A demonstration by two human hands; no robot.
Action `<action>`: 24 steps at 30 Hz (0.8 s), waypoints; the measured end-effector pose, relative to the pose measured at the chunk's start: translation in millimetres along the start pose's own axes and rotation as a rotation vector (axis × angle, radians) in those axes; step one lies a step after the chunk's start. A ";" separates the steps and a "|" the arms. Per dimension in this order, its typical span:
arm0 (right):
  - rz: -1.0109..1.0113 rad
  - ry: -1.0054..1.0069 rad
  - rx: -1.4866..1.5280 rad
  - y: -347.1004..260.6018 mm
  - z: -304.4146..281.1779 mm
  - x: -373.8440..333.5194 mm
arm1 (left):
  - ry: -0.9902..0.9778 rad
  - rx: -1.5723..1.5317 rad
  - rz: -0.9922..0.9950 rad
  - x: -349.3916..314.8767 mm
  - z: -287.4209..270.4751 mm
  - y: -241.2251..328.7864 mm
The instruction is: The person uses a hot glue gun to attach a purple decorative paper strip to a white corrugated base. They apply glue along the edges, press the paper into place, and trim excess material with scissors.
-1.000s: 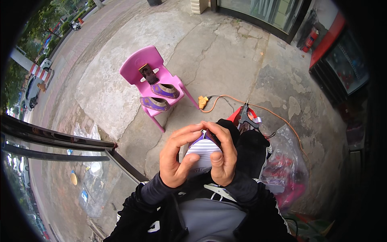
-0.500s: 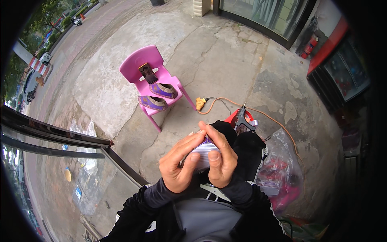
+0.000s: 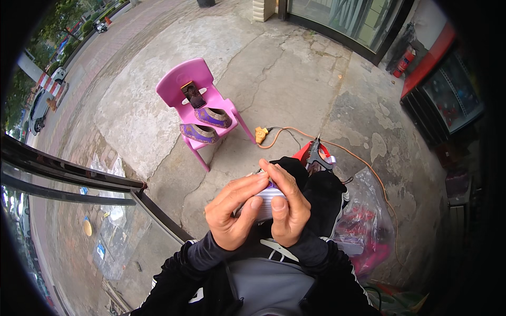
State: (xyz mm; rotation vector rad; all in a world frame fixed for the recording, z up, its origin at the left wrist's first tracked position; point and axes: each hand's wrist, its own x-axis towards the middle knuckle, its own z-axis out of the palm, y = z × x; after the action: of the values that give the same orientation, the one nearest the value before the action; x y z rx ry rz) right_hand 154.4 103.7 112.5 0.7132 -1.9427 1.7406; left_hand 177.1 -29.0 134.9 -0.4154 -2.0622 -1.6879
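Above my lap, my left hand [image 3: 233, 211] and my right hand [image 3: 289, 206] close around a small white piece with fine grey stripes and a purple edge [image 3: 271, 202]. Both thumbs lie against its near face. My fingertips meet over its far end, so most of it is covered and I cannot tell its kind. By my right knee is a dark pointed tool with a black handle [image 3: 319, 159], possibly a glue gun, beside something red.
A pink plastic chair [image 3: 185, 75] ahead holds two purple patterned shoe-like pieces [image 3: 198, 134] and a dark box [image 3: 193, 95]. An orange cord [image 3: 363, 158] crosses the floor to a yellow connector [image 3: 260, 134]. Clear plastic bags [image 3: 363, 221] lie right; a dark-framed glass panel [image 3: 137, 231] stands left.
My left hand has shifted very slightly to the left. Both hands keep the same hold on the striped piece, and nothing else has visibly moved.
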 end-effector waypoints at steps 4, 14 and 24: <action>0.012 -0.019 -0.035 -5.2 -4.5 2.5 | -0.004 -0.011 0.000 -0.4 2.0 -0.2; 0.082 0.043 0.111 -11.4 -0.9 -0.6 | 0.104 -0.176 -0.083 -7.3 11.5 -1.8; 0.054 0.004 0.113 -11.5 -5.8 -0.6 | 0.010 -0.211 0.004 -13.2 7.1 -13.1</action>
State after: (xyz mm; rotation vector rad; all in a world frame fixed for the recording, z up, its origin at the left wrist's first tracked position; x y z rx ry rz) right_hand 162.0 108.7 121.7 0.7018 -1.8893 1.8949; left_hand 181.0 -24.2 116.0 -0.4761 -1.8810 -1.9088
